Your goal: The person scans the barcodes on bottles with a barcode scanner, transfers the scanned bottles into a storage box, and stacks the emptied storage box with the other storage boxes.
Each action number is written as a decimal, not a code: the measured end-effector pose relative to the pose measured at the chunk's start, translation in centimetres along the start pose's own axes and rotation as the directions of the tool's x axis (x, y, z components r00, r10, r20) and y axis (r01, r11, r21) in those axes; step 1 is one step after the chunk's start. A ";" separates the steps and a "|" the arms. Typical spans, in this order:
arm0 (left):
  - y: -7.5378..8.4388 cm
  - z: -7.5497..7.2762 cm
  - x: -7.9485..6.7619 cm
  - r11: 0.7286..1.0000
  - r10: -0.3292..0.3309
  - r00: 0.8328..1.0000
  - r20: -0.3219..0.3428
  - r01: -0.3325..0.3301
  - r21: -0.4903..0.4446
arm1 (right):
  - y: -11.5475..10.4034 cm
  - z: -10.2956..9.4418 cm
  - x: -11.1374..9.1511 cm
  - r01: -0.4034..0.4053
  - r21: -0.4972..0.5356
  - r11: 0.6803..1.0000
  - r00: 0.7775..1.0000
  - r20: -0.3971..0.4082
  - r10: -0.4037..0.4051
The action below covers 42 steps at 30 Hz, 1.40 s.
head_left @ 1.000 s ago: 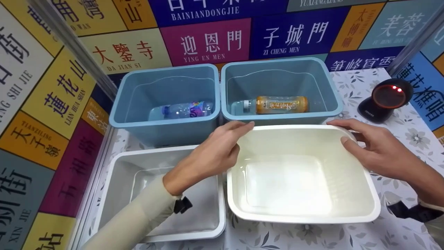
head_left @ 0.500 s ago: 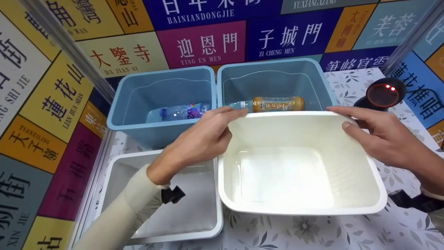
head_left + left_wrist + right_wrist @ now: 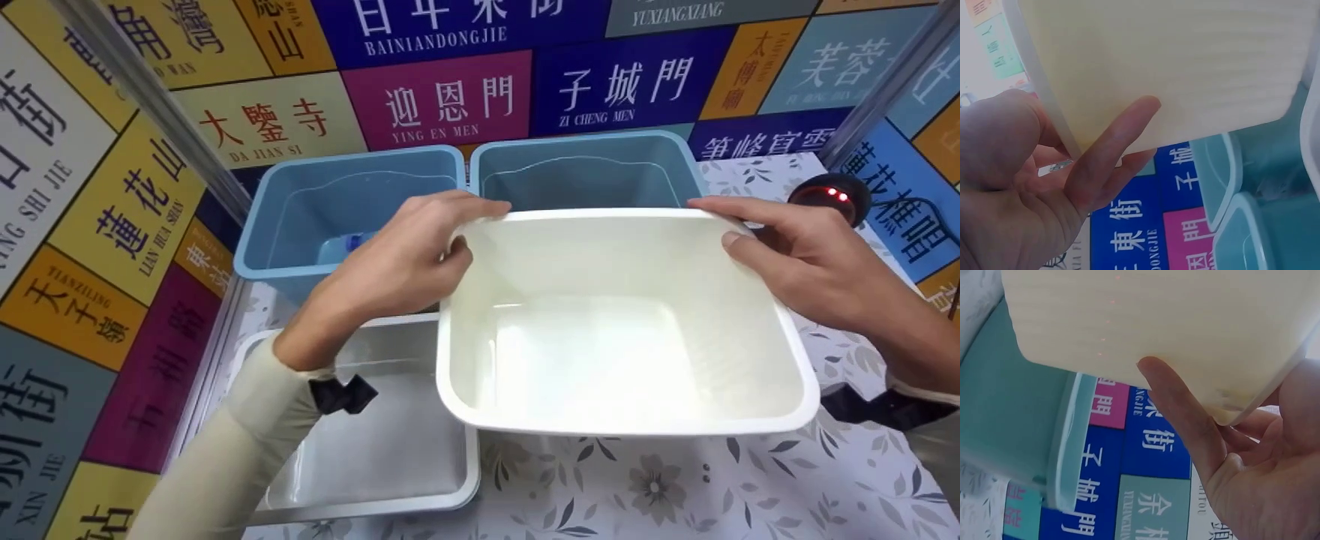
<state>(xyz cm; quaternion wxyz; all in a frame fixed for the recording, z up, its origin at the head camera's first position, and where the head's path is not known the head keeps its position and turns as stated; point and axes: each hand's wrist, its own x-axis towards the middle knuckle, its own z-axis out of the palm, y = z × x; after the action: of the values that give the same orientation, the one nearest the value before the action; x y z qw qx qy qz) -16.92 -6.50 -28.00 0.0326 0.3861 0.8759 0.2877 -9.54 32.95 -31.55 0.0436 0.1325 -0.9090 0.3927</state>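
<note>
A cream-white plastic bin [image 3: 600,322] is held up over the table, tipped so that its inside faces me. My left hand [image 3: 409,251] grips its far left corner, and my right hand [image 3: 810,259] grips the far right corner. In the left wrist view, fingers [image 3: 1114,140] of the left hand lie along the bin's outer wall. From the right wrist view, one finger [image 3: 1179,405] of the right hand presses on the outside while the others curl at the rim. The raised bin shows nothing inside it.
Two blue bins [image 3: 281,255] [image 3: 592,142] stand against the sign-covered back wall; a bottle's purple cap [image 3: 354,241] shows in the left one. A second white bin [image 3: 382,442] sits at front left under my left forearm. A black scanner [image 3: 832,196] with red lights stands at right.
Both hands have lifted the cream-white bin off the table, up and slightly left. It now hides the orange-labelled bottle in the right blue bin.
</note>
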 end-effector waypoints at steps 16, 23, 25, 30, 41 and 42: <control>-1.2 -3.3 -4.1 0.996 -0.089 0.995 -0.045 0.090 0.019 | -3.7 1.9 2.6 0.090 0.083 0.992 0.992 0.078 -0.097; -2.5 -4.7 -6.6 0.990 -0.142 0.989 -0.041 0.142 0.013 | -4.8 4.2 4.2 0.148 0.130 0.980 0.983 0.089 -0.160; -2.6 -5.1 -7.4 0.986 -0.165 0.986 -0.037 0.165 0.003 | -5.1 4.8 4.6 0.153 0.153 0.976 0.981 0.093 -0.168; -3.3 -6.1 -9.0 0.976 -0.217 0.976 -0.027 0.217 -0.006 | -5.8 6.5 5.7 0.184 0.170 0.968 0.973 0.106 -0.203; -6.5 -7.9 -11.3 0.961 -0.273 0.962 -0.010 0.272 -0.051 | -8.1 10.1 7.1 0.211 0.225 0.951 0.955 0.162 -0.250; -6.8 -8.0 -11.5 0.960 -0.274 0.962 -0.009 0.273 -0.060 | -8.3 10.4 7.2 0.221 0.226 0.949 0.953 0.158 -0.259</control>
<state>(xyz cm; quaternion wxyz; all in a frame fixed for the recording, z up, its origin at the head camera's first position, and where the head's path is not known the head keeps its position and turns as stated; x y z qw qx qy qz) -15.57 -21.99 -26.83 0.0757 0.2580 0.9123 0.3089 -13.92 18.46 -31.59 -0.0078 0.2825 -0.8405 0.4622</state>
